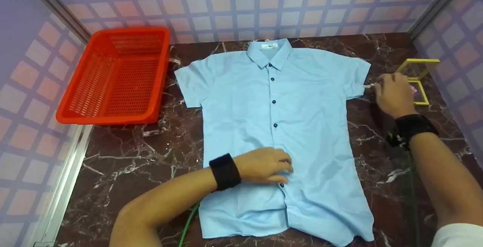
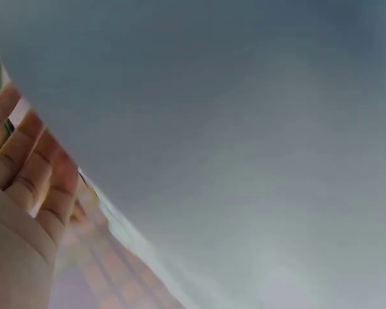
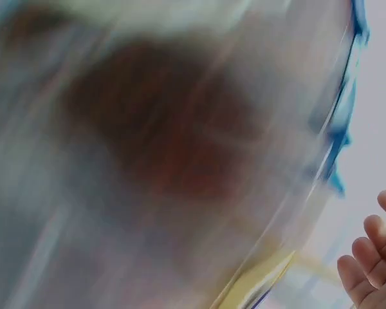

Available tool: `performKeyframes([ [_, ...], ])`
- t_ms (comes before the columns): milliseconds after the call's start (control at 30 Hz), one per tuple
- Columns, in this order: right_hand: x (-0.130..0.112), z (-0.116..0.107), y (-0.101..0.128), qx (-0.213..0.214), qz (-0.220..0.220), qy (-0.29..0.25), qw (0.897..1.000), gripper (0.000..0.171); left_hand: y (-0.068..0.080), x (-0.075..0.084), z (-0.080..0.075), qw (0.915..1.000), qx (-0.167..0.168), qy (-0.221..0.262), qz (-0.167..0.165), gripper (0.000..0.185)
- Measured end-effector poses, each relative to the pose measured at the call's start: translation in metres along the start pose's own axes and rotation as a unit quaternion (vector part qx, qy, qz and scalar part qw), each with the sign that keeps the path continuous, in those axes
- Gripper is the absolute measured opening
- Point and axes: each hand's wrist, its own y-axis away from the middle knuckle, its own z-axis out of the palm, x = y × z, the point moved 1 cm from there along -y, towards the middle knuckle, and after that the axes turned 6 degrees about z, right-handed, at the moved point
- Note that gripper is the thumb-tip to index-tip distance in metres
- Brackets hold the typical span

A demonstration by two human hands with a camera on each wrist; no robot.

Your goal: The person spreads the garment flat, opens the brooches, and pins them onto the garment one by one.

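the light blue shirt [image 1: 241, 116] lies face up on the dark marbled desk [image 1: 139, 154], its collar [image 1: 277, 60] at the far end and its hem, rumpled, nearest me; dark buttons [image 1: 274, 102] run down its middle. my left grip [image 1: 264, 165] is over the shirt's lower front, beside the button line, fingers loosely bent and spread, with hold of nothing; whether the fingertips touch the cloth i cannot tell. my right grip [image 1: 394, 94] is just right of the shirt, near its right-hand sleeve [image 1: 354, 77], fingers relaxed and apart, holding nothing either. beyond that grip, farther right of the shirt, a yellow frame [image 1: 424, 93] stands with its lid raised, partly hidden by my knuckles, something purple inside. left of the shirt sits a red basket [image 1: 128, 77] with slotted walls, and a green cable [image 1: 189, 220] runs by the shirt's lower left edge.
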Motion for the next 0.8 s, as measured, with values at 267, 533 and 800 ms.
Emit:
performKeyframes([
  [267,0.049,-0.022,0.014,-0.009,0.107,0.033,0.994,0.042,0.021,-0.035,-0.019,0.9775,0.021,0.147,-0.149,0.044],
  [533,0.069,-0.031,0.021,-0.091,0.132,0.039,0.986,0.052,0.039,-0.083,-0.046,0.9448,0.075,0.143,-0.285,0.042],
  [800,0.073,-0.028,0.024,-0.092,0.099,0.039,0.990,0.044,0.062,-0.127,-0.051,0.8979,0.136,0.072,-0.412,0.036],
])
